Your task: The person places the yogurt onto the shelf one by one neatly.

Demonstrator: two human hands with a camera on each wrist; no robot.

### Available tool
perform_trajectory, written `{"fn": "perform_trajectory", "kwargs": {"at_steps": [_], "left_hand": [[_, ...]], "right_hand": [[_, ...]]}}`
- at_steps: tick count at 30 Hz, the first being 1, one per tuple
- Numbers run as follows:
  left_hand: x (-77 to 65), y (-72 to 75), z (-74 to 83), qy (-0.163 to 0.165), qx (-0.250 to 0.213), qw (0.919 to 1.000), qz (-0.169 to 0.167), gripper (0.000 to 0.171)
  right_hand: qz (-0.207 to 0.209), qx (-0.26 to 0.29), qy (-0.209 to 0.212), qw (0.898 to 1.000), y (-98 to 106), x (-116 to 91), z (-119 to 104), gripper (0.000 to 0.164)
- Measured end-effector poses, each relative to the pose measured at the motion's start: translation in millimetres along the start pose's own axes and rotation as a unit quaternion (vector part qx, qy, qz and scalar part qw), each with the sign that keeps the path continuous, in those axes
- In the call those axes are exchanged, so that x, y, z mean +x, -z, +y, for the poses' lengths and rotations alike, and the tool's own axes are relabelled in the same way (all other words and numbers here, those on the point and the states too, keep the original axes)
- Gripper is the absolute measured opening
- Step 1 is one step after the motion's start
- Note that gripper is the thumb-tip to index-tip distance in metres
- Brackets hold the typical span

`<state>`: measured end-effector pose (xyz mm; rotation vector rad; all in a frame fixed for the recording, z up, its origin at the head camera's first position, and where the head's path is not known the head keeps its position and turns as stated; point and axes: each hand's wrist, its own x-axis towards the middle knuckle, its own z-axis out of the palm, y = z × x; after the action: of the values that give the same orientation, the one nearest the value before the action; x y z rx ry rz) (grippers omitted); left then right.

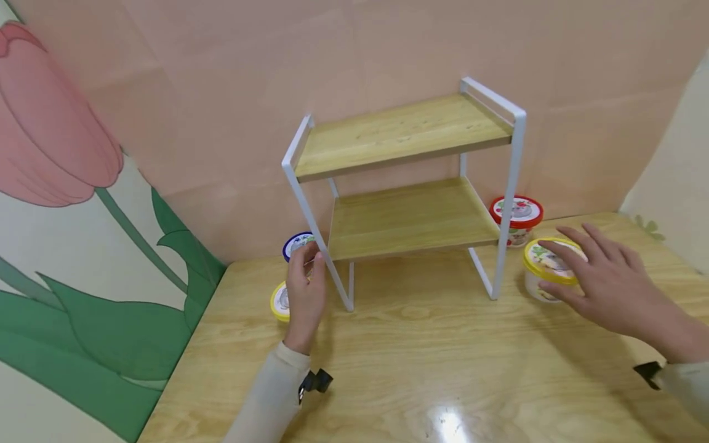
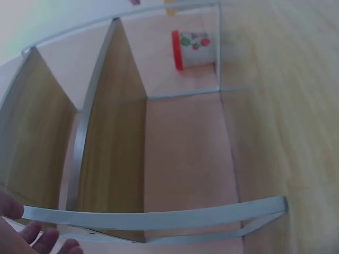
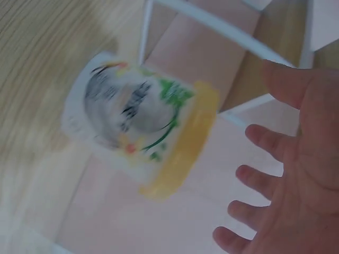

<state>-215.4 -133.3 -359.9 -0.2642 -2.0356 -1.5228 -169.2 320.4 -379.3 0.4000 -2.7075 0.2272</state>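
A two-tier shelf (image 1: 410,221) with wooden boards and a white metal frame stands on the table. My left hand (image 1: 306,295) is beside its left front leg, thumb and loosely bent fingers close to the metal; any contact is unclear. Behind that hand are a blue-lidded tub (image 1: 298,241) and a yellow-lidded tub (image 1: 279,301), both partly hidden. On the right, my right hand (image 1: 609,283) hovers with spread fingers beside another yellow-lidded tub (image 1: 545,271). The right wrist view shows a gap between the fingers and this tub (image 3: 127,116). A red-lidded tub (image 1: 517,212) stands behind it.
The wooden table (image 1: 421,369) meets a pink cloth backdrop (image 1: 232,123) behind the shelf. A tulip-printed panel (image 1: 100,277) borders the left side, and a pale panel (image 1: 681,160) stands at the right.
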Motion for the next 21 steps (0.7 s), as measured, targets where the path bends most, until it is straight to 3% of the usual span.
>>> {"fn": "perform_trajectory", "kwargs": {"at_steps": [4, 11, 16, 21], "left_hand": [[7.2, -0.5, 5.3, -0.009, -0.031, 0.9992, 0.022, 0.028], [11.6, -1.0, 1.6, -0.003, -0.166, 0.9859, -0.023, 0.029], [13.6, -2.2, -1.2, -0.015, -0.186, 0.9819, -0.034, 0.027], [16.5, -1.3, -3.2, -0.007, -0.19, 0.9811, -0.036, 0.027]], "right_hand": [[-0.026, 0.005, -0.024, 0.999, -6.7, -0.2, 12.5, 0.076], [-0.054, 0.036, -0.06, 0.996, -15.8, 2.1, 26.5, 0.08], [-0.067, 0.067, -0.066, 0.993, -21.9, 4.1, 36.5, 0.085], [-0.079, 0.139, -0.078, 0.984, -24.4, 8.0, 44.3, 0.088]]}}
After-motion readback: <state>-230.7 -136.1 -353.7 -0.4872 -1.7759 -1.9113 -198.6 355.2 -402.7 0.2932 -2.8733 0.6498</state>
